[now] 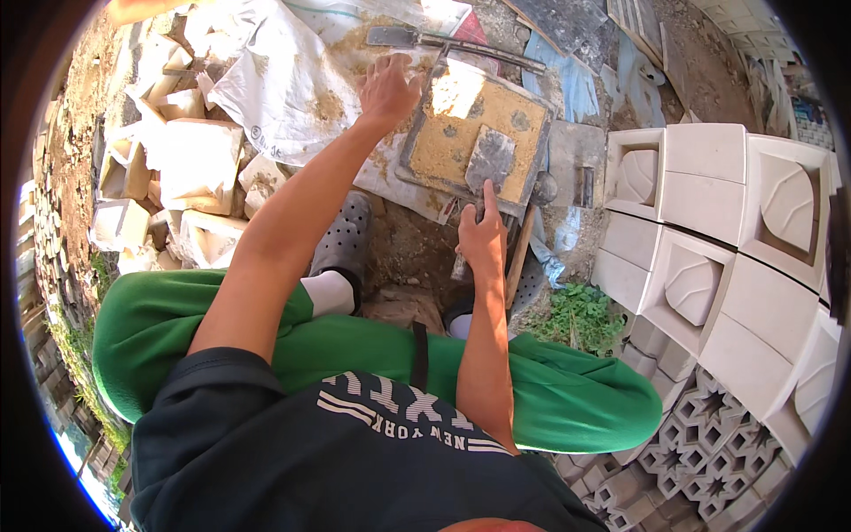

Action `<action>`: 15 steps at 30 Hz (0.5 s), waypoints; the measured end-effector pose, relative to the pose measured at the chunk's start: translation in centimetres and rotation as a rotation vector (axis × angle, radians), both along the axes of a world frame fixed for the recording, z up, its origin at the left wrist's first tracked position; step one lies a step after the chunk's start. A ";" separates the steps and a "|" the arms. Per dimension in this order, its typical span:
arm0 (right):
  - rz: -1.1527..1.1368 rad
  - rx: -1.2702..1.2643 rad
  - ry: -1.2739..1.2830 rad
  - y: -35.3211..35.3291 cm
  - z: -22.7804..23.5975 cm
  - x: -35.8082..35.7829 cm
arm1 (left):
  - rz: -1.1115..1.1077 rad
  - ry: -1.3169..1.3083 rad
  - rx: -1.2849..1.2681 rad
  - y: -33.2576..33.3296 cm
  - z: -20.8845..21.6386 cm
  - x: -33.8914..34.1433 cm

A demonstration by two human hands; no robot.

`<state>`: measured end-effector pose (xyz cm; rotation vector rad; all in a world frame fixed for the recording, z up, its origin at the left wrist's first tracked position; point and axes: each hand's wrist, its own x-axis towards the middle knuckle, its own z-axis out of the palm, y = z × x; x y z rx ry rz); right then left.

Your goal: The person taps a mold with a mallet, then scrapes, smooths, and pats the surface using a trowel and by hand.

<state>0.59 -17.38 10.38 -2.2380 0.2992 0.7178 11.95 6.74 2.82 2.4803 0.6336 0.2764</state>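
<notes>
My right hand (483,238) is closed around the handle of a trowel, its index finger stretched along the tool toward the blade. The grey trowel blade (490,158) lies flat on tan, sandy material (448,146) that fills a square, dark-rimmed mould (425,180). Several dark round spots show in that material. Beside the mould's upper left corner, my left hand (388,89) has its fingers spread and holds nothing visible. Just beyond it lies a long dark metal bar (479,53) with a flat blade-like end, crossing the mould's far edge.
A dusty white sheet (297,89) spreads left of the mould. Pale broken blocks (191,160) are heaped at far left. Hollow and plain cast blocks (705,182) stand in rows at right, with star-patterned blocks (709,439) below. A green plant (581,319) grows near my right foot.
</notes>
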 end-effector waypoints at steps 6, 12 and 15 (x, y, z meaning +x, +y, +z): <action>0.010 -0.031 -0.037 0.2 -0.7 -0.2 | -0.290 0.071 0.010 -0.6 -1.5 -1.5; 0.001 -0.019 -0.037 0.3 -0.9 -0.3 | -0.197 -0.138 0.199 -2.0 -1.4 -0.4; -0.016 -0.011 -0.001 0.7 -0.2 -0.2 | -0.502 -0.242 0.357 -3.3 -2.9 -1.8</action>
